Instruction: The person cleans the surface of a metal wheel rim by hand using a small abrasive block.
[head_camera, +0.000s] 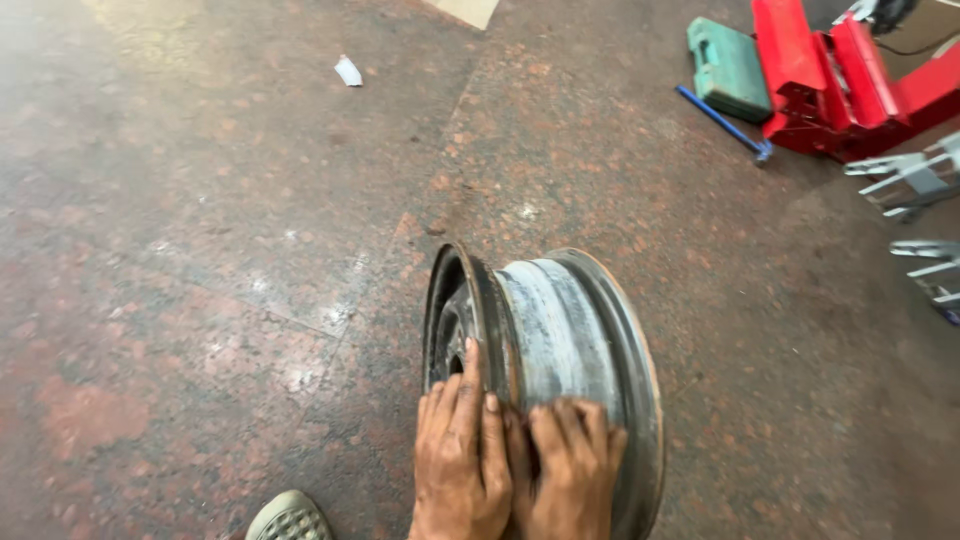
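While the bare steel wheel rim (545, 350) stands upright on its edge on the stone floor (200, 250), no tyre on it, both hands rest on its top. Left hand (458, 450) lies flat, fingers extended over the near flange; right hand (570, 465) curls loosely on the barrel, neither grip clamped.

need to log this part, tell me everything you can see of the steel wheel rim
The wheel rim is bare steel with no tyre, standing upright on its edge on the speckled reddish stone floor. Its barrel looks worn, grey-white and scuffed, and the flanges are dark and rusty. The dished face with dark openings faces left. The left hand and right hand both lie flat on its top near edge, side by side.
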